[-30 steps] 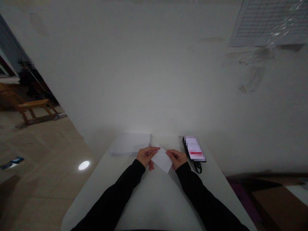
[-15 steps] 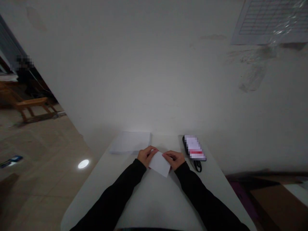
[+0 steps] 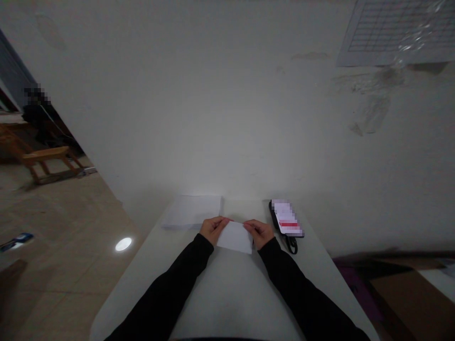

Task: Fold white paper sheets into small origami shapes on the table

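A small white sheet of paper (image 3: pixel 234 238) is held between my two hands over the white table (image 3: pixel 223 293). My left hand (image 3: pixel 213 229) pinches its upper left corner, thumb on top. At the upper right corner, my right hand (image 3: pixel 259 232) grips it between thumb and fingers. The fingers behind the paper are partly hidden. Just beyond my left hand lies a stack of white paper (image 3: pixel 194 210). To the right of my right hand rests a phone (image 3: pixel 287 218) with a lit, blurred screen, and a black looped strap (image 3: pixel 292 244) at its near end.
A white wall (image 3: pixel 220 118) rises directly behind the table. Beyond the left edge are the tiled floor (image 3: pixel 71 265), a wooden chair (image 3: pixel 50 156) and a person in dark clothes (image 3: pixel 40 116). Cardboard (image 3: pixel 412 293) lies low at the right.
The paper has turned so that its near edge now runs almost level instead of slanting. My hands are slightly farther apart, still gripping its upper corners.
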`<action>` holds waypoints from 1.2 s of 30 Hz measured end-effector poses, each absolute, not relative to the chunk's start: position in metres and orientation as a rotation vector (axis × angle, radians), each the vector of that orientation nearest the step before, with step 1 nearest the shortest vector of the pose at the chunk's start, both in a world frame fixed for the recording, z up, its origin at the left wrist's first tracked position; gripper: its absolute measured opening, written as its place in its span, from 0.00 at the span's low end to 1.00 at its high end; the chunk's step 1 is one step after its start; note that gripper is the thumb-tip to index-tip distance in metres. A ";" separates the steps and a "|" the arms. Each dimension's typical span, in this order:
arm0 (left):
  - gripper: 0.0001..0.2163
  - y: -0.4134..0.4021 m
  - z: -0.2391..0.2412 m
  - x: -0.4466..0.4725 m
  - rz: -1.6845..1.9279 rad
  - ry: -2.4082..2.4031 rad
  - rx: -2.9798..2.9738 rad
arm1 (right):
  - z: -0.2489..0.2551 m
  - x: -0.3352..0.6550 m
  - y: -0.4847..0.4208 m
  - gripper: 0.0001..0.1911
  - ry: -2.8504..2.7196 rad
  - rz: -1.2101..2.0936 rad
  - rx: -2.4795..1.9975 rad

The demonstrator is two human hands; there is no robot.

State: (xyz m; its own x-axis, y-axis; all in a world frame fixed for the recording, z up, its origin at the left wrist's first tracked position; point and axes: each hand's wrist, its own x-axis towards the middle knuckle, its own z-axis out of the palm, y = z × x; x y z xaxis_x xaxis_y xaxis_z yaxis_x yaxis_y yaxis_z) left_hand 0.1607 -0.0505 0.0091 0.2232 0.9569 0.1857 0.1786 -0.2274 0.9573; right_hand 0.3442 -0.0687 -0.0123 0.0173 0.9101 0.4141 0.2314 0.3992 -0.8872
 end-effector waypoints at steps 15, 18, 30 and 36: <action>0.16 -0.051 0.010 0.160 0.963 1.137 1.626 | -0.011 0.350 -0.067 0.13 -1.384 0.579 -1.182; 0.14 -0.054 0.012 0.160 0.973 1.058 1.712 | -0.013 0.351 -0.067 0.13 -1.403 0.568 -1.185; 0.17 -0.062 0.022 0.159 0.924 0.932 1.642 | -0.005 0.346 -0.073 0.26 -1.049 1.069 -1.016; 0.17 -0.054 0.009 0.159 1.052 0.982 1.599 | -0.008 0.347 -0.071 0.19 -1.011 1.097 -1.009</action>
